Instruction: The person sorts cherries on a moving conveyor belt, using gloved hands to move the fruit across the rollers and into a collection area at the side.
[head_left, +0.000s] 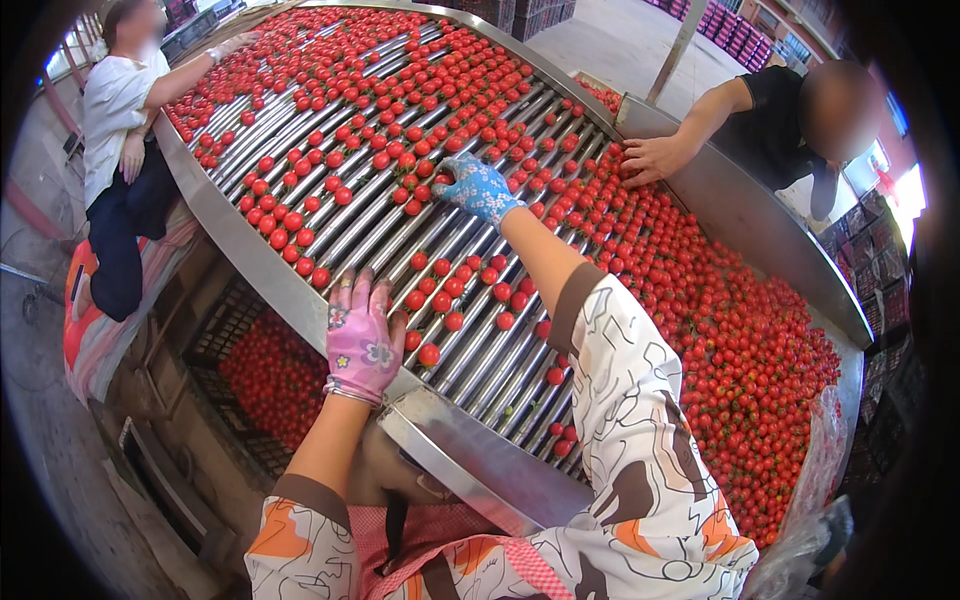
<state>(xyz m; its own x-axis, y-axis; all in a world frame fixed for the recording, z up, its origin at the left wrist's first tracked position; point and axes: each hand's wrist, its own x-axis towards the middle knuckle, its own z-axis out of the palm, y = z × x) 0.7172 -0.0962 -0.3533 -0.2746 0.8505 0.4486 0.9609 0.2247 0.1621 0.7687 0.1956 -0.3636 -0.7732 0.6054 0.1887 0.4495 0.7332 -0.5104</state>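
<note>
My right hand (478, 189), in a blue floral glove, reaches over the middle of a metal roller conveyor (480, 390). Its fingers and thumb curl around a red cherry tomato (444, 179); other tomatoes with green stems lie just left of it. In a pink floral glove, my left hand (364, 337) rests palm down on the conveyor's near metal rim (225, 217), fingertips at the rollers and nothing held. Beside its thumb lies a tomato (412, 340), part of a loose group (442, 301) between my hands.
Tomatoes are heaped on the right-hand feed tray (750, 375) behind a metal side wall (757, 217). A black crate (225, 322) of tomatoes stands below the near rim. One co-worker's bare hand (651, 159) touches the heap; another's gloved hand (231, 46) reaches over the far end.
</note>
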